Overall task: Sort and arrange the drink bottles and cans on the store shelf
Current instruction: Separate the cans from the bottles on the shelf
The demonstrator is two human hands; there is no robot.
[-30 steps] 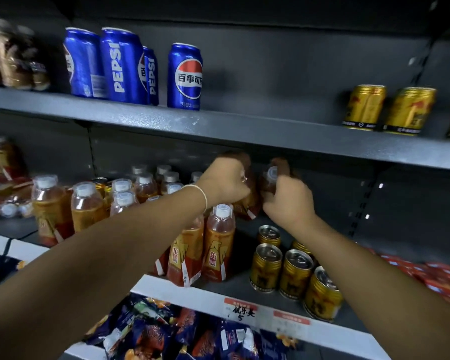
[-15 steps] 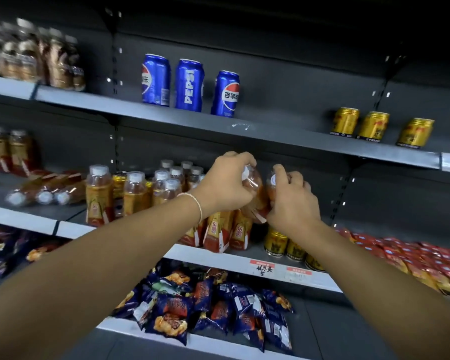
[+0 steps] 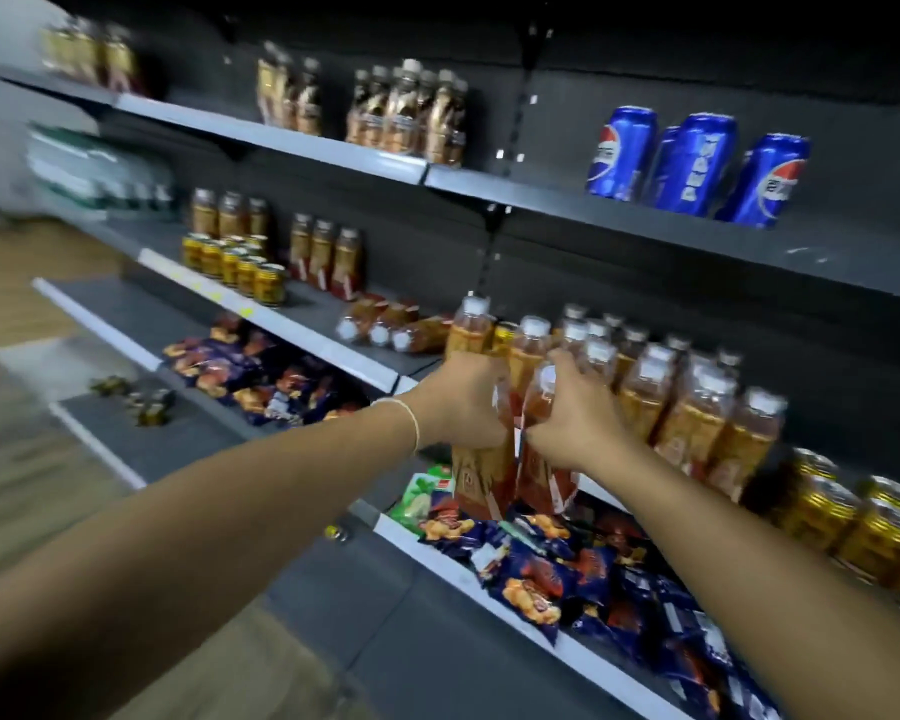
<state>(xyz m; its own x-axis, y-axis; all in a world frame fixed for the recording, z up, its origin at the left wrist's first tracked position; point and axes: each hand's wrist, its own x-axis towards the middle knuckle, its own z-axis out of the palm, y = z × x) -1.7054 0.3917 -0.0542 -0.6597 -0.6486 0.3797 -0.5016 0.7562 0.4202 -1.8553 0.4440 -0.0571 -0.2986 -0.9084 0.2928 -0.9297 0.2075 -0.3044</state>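
Right, both arms are stretched toward the dark metal shelving, and each hand has a bottle. The left hand [image 3: 463,402], thin bracelet [image 3: 409,420] at the wrist, is wrapped around an amber tea bottle [image 3: 481,483]. The right hand [image 3: 575,418] curls round a second amber bottle [image 3: 544,480] that touches the first, its white cap poking up beside the thumb. The pair hangs in the air just in front of the lip of the middle shelf [image 3: 292,324], above the snack packets [image 3: 541,574] heaped on the lower shelf [image 3: 437,556].

Behind the hands, a crowd of white-capped bottles [image 3: 697,407] stands upright on that middle shelf, with gold cans [image 3: 853,517] just to their right. Further left on the same level are three bottles lying on their sides [image 3: 385,330], more upright ones, and a second cluster of gold cans [image 3: 235,262].

Up on the top shelf [image 3: 515,192] there are three blue Pepsi cans [image 3: 692,163] at the right and brown bottles [image 3: 411,114] to the left. The black back panel [image 3: 619,262] has slotted uprights, pale strips run along the shelf edges, and there is a wooden floor [image 3: 17,459] at the left. The whole view tilts, and the far left is blurred.
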